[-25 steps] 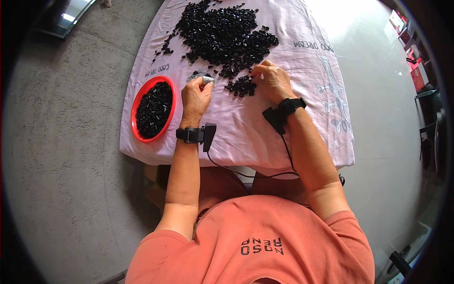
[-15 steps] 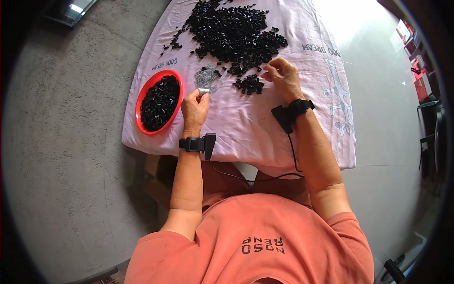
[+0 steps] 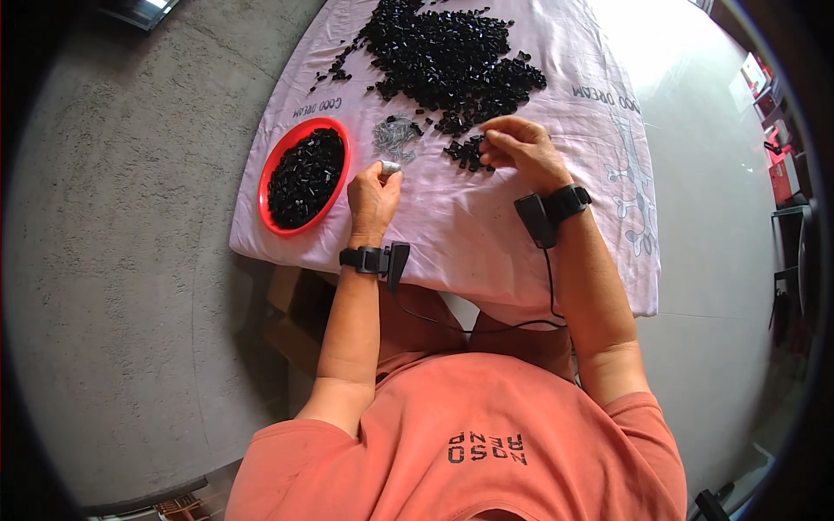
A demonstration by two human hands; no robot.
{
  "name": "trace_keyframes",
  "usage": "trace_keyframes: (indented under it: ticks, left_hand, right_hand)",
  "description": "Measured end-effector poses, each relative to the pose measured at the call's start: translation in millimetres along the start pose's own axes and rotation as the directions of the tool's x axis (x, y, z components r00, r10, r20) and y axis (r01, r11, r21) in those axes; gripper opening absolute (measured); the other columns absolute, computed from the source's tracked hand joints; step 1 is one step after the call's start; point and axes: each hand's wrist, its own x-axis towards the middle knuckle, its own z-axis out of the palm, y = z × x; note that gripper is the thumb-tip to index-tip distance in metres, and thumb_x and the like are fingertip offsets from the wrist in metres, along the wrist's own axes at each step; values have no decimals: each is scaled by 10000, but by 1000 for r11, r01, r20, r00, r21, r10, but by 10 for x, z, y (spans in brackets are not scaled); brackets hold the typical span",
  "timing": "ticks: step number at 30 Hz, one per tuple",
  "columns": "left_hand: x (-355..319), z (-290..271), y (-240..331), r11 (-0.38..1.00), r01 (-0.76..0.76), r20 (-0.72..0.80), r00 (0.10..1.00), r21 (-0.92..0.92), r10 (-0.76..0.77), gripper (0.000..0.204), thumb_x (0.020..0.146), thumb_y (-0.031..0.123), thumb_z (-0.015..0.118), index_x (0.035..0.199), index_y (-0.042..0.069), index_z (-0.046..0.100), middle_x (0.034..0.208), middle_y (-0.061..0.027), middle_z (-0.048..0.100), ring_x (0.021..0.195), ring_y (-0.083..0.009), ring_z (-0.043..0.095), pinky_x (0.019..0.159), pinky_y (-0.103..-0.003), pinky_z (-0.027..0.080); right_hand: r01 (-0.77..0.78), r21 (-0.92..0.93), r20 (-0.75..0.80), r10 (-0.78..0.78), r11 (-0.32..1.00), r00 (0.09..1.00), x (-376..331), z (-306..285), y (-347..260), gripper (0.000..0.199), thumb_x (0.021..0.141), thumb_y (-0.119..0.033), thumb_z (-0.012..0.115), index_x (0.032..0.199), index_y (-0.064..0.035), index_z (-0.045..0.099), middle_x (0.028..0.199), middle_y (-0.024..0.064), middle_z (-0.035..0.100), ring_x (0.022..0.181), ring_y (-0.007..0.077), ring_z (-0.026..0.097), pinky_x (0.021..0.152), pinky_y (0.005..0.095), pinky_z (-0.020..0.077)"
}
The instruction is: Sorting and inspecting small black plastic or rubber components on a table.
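My left hand (image 3: 373, 198) is closed in front of the small grey-clear pile, between it and the table's near edge. A silvery wrap (image 3: 391, 168) shows at its fingertip; anything pinched there is too small to make out. My right hand (image 3: 532, 154) reaches over a small cluster of black pieces (image 3: 462, 153), its bent fingers apart at the cluster's right side. Small clear-grey pieces (image 3: 395, 135) lie in a loose pile beyond my left hand. To the left, a red oval basin (image 3: 263, 187) is filled with short black pieces (image 3: 304, 178).
A large heap of black pieces (image 3: 452, 61) spreads over the far part of the table. Pale pink cloth (image 3: 452, 234) with printed figures covers the tabletop. Both wrists wear black strapped devices (image 3: 537, 219), and a cable (image 3: 512, 327) runs across my lap.
My right hand has shifted from beside the small cluster to over its right part, and its fingers have spread. The left hand stays closed near the grey pile. The whole view has shifted slightly.
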Motion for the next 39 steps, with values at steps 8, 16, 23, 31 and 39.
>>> trace_keyframes:
  ticks: [8, 16, 23, 31, 39]
  left_hand:
    - [17, -7, 125, 997, 0, 90, 996, 81, -7, 158, 765, 156, 687, 856, 28, 703, 751, -116, 713, 692, -218, 691, 679, -341, 528]
    - [14, 54, 262, 979, -52, 17, 998, -198, 56, 110, 836, 58, 647, 928, 12, 688, 795, -79, 716, 709, -138, 669, 675, -283, 518]
    - [56, 237, 718, 759, 107, 177, 984, -642, 12, 134, 897, 41, 638, 1008, 20, 711, 842, -19, 700, 724, -69, 612, 665, -219, 477]
    - [73, 359, 813, 529, 176, 171, 983, -830, -59, 128, 905, 88, 678, 1020, 65, 729, 884, 21, 684, 758, -46, 560, 696, -209, 418]
    - [18, 396, 862, 289, 296, 286, 955, -910, -75, 137, 928, 103, 659, 1029, 39, 725, 894, 22, 679, 788, -53, 546, 717, -193, 413]
  right_hand:
    - [44, -141, 149, -22, 989, 989, 43, 51, 154, 153, 971, -96, 586, 1079, -6, 646, 891, 61, 694, 788, 124, 673, 704, 242, 555]
    - [22, -132, 48, -16, 991, 999, 8, 152, 82, 179, 954, -77, 601, 1092, 14, 671, 905, 79, 699, 780, 137, 696, 723, 249, 568]
    - [1, 41, 92, -4, 999, 996, -1, 169, 119, 154, 954, -60, 605, 1050, 29, 687, 869, 108, 714, 767, 147, 698, 697, 255, 580]
    - [-60, 97, 134, 47, 993, 990, 25, 144, 144, 205, 960, -86, 611, 1120, 28, 666, 914, 106, 713, 781, 135, 697, 750, 250, 582]
    - [-69, 157, 166, 42, 985, 985, 52, 131, 197, 210, 962, -60, 596, 1136, 47, 642, 957, 119, 703, 840, 169, 707, 788, 271, 592]
